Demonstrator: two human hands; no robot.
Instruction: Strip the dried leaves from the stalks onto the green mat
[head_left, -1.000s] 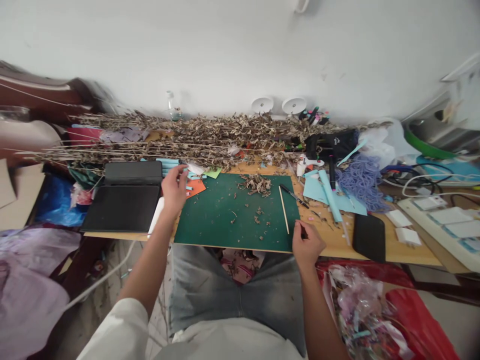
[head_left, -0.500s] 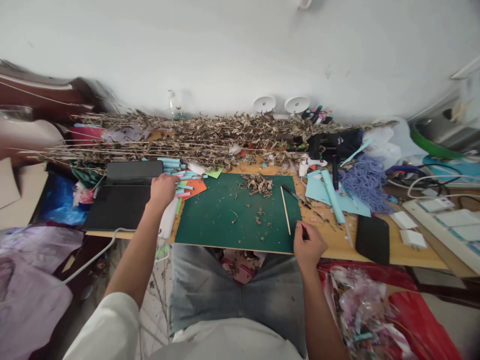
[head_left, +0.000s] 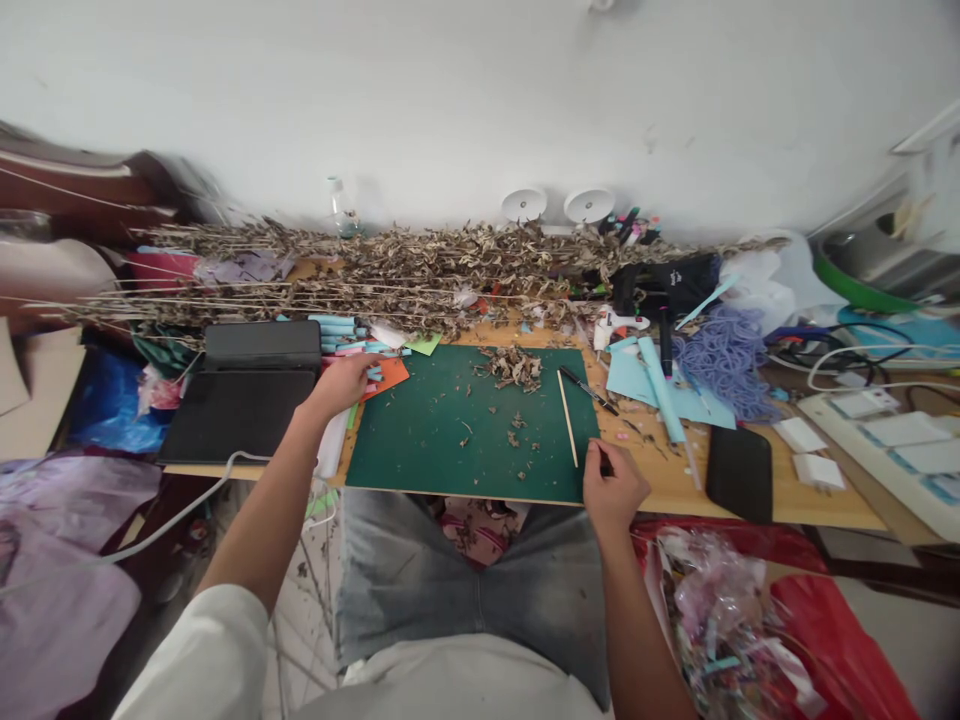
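My left hand point(head_left: 346, 381) rests among small rolled paper tubes point(head_left: 352, 337) in blue and pink, fingers curled on a blue tube beside an orange paper sheet point(head_left: 390, 376). My right hand point(head_left: 613, 488) sits at the near right corner of the green cutting mat point(head_left: 450, 440), pinched on a small dark object I cannot make out. A thin wooden stick point(head_left: 568, 417) and a black pen point(head_left: 589, 390) lie on the mat's right side. Dried leaf crumbs point(head_left: 512, 367) are scattered on the mat.
A long bundle of dried branches point(head_left: 390, 272) runs along the table's back. A black tablet case point(head_left: 251, 395) lies left of the mat. Light blue paper point(head_left: 660, 390), purple cord point(head_left: 721, 357), a glue gun point(head_left: 619, 324) and a black phone point(head_left: 739, 472) sit right. A red bag point(head_left: 810, 620) hangs below.
My left hand dropped from the tubes toward the tablet case, then shifted right to the tubes by the orange paper. My right hand stayed at the mat's corner.
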